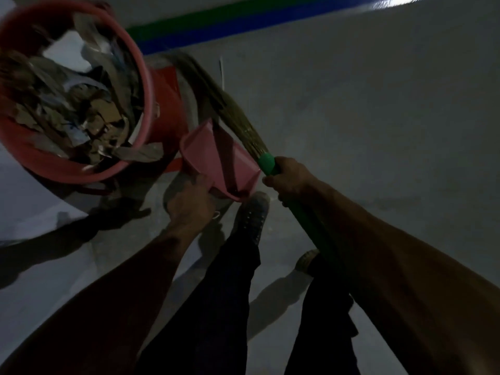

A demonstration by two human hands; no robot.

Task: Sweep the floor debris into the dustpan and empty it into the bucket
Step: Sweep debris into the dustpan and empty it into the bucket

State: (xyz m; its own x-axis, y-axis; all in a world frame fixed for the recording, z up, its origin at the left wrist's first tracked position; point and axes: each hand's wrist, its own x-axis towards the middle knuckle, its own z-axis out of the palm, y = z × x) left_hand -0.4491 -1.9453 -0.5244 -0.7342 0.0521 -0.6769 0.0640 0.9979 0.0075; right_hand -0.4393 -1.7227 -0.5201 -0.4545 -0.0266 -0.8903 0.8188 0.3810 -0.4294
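While I stand over my shoes, my right hand (290, 181) grips the green broom (266, 163) handle so its bristles can rake the pink dustpan (216, 158), which my left hand (189, 201) holds by its rear edge, tilted beside the red bucket (151, 85) already heaped with paper scraps.

A round red plastic bucket (151, 85) is being shown filled with brown and grey scraps of cardboard and paper (81, 104). A pink plastic dustpan (216, 155) is being seen beside a tan straw broom (232, 112) with a green handle (267, 163). The pale grey floor (365, 131) is being crossed by green and blue stripes (216, 25).
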